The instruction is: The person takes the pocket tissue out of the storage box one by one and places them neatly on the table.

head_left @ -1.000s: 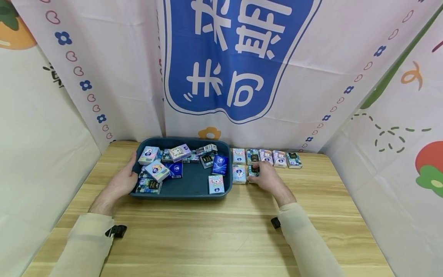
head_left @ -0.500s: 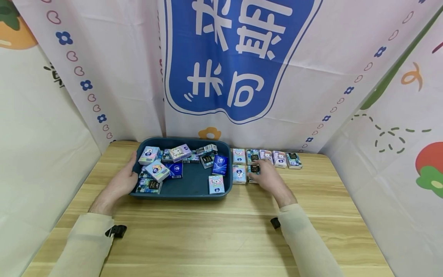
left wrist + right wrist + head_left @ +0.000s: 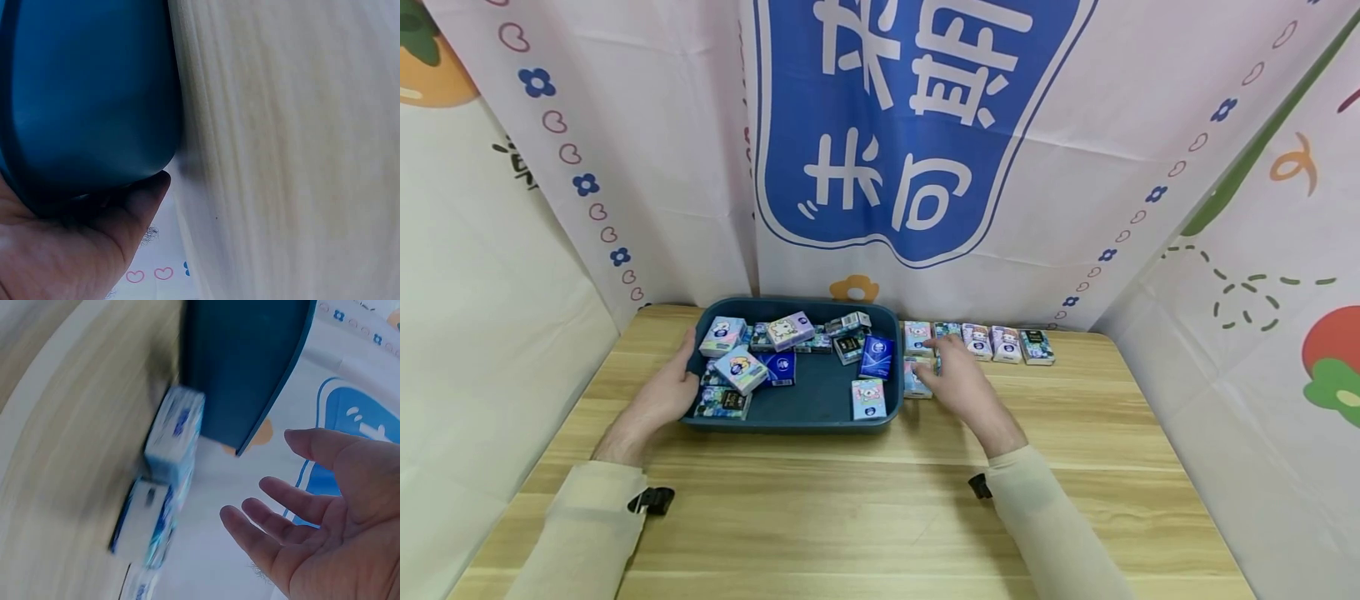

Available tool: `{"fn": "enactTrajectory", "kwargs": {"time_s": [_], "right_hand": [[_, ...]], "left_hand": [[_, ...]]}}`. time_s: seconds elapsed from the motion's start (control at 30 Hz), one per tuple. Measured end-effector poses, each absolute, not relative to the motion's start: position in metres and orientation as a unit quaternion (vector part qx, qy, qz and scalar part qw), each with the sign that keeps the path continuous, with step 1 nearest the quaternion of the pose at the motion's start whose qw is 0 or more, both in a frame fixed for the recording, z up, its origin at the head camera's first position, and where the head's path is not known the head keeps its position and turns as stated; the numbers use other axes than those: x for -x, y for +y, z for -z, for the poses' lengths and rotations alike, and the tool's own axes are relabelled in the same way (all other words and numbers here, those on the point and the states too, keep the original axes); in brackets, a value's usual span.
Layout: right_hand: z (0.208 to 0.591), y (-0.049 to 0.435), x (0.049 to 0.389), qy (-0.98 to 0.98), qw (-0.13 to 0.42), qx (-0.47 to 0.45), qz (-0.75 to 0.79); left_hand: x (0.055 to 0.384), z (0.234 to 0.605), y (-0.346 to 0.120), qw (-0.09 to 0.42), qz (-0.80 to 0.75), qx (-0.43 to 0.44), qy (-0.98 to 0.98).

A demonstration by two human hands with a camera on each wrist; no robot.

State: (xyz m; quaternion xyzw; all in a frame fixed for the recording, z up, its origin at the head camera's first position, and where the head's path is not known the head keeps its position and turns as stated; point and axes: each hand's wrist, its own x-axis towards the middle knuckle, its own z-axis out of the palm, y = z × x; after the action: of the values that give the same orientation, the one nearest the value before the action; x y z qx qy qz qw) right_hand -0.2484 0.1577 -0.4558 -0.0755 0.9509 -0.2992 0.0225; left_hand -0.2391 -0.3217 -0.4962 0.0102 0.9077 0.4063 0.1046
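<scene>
Leaving its packet [image 3: 139, 515], the right hand [image 3: 961, 381] spreads; left hand [image 3: 661, 393] touches tray [image 3: 808, 393], grip unclear.

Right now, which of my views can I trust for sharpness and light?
Head view: fairly crisp, evenly lit, soft shadow under the right hand; left wrist view: table pale and soft, faint sheen on the tray; right wrist view: packs smeared, their print unreadable.

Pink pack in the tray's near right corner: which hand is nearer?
Right. The right hand is right of the pink pack, over packs outside the tray; the left hand is across, at the tray's left end.
</scene>
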Motion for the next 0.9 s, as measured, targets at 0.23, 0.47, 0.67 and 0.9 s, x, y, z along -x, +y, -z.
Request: {"fn": "enactTrajectory", "kwargs": {"time_s": [0.23, 0.47, 0.67, 0.9], "right_hand": [[0.448, 0.132, 0.241, 0.946, 0.010, 0.101, 0.308], [0.442, 0.103, 0.234, 0.945, 0.004, 0.142, 0.296], [0.443, 0.083, 0.233, 0.949, 0.040, 0.179, 0.256], [0.445, 0.067, 0.237, 0.963, 0.080, 0.196, 0.166]], "left_hand": [[0.240, 0.499, -0.322, 0.105, -0.427, -0.009, 0.898], [0.239, 0.498, -0.322, 0.106, -0.448, -0.013, 0.888], [0.239, 0.498, -0.321, 0.102, -0.438, -0.018, 0.893], [0.239, 0.498, -0.321, 0.103, -0.434, -0.016, 0.895]]}}
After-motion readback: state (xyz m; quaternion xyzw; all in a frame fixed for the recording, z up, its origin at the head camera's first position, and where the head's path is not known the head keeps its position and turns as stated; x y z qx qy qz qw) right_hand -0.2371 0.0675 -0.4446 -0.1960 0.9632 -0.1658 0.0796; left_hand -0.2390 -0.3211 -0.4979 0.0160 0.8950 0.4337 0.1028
